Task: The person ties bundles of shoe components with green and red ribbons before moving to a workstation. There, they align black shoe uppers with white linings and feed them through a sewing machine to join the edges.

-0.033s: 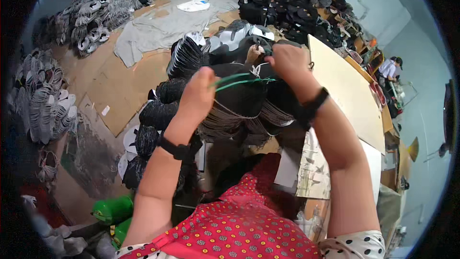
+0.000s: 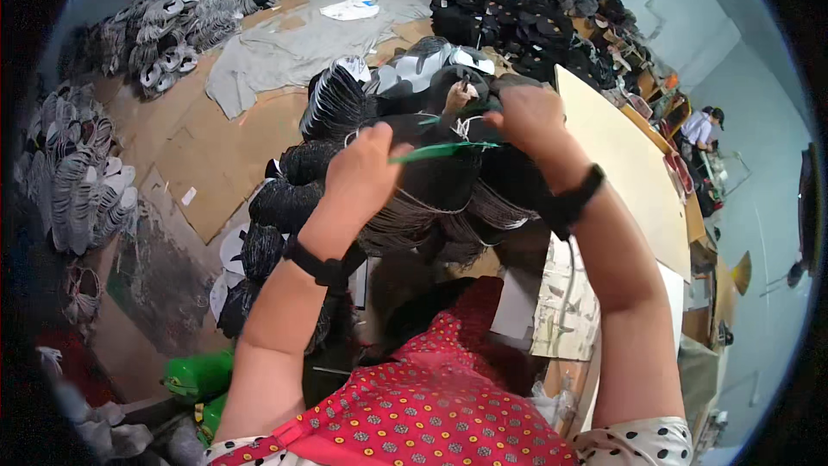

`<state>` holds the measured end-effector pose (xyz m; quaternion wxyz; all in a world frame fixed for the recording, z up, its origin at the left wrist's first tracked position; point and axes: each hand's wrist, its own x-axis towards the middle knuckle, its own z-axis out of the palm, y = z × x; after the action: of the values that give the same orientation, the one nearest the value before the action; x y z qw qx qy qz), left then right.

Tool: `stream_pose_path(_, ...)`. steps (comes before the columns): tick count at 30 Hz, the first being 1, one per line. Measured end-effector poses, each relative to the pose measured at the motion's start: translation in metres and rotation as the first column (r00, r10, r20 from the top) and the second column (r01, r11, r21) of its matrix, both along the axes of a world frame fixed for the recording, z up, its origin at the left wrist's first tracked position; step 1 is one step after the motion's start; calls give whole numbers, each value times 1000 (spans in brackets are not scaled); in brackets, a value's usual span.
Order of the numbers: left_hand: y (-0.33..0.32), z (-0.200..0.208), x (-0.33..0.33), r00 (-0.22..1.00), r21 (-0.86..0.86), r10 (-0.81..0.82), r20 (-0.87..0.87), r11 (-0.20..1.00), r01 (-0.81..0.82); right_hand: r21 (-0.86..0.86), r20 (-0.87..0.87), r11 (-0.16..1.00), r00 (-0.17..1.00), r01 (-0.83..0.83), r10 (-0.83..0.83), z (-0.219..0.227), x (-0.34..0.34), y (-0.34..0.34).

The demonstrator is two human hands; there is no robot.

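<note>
My left hand (image 2: 362, 174) is closed on one end of a thin green strip (image 2: 444, 152). My right hand (image 2: 533, 121) is closed too, near the strip's other end, with its fingers partly hidden. The strip runs between both hands, above a bundle of black layered pieces (image 2: 431, 174) with pale edges. White string (image 2: 464, 128) is knotted on top of this bundle. A tan knobbly thing (image 2: 460, 97) sticks up just behind the knot; I cannot make out its kind. Black bands circle both my wrists.
More dark layered bundles (image 2: 332, 108) stand around it. A cream board (image 2: 617, 164) leans along the right. Grey piles (image 2: 185, 17) fill the far left, and black piles (image 2: 509, 9) the back. A green cylinder (image 2: 198, 376) lies at lower left. Another person (image 2: 700, 129) works at far right.
The green strip's strands have shifted; one looks wider and blurred now. My left hand has moved slightly right and my right hand slightly down and right.
</note>
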<state>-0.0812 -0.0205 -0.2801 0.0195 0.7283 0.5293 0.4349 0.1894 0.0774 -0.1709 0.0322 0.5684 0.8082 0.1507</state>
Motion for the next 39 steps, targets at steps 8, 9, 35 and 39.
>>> stream_pose_path(8,21,67,70,392,218,-567,725,728,650,-299,-853,858,-286,-418,-437,-24,-16,-10)
stream_pose_path(9,22,69,83,208,112,-367,906,684,721,-342,-547,835,-630,-432,-551,-36,-19,-1)
stream_pose_path(35,11,76,55,905,518,-421,52,787,336,55,-986,918,125,-392,113,-27,-7,-67)
stream_pose_path(39,11,56,101,792,233,-170,586,972,36,18,-976,998,-216,-55,5,-22,13,-63)
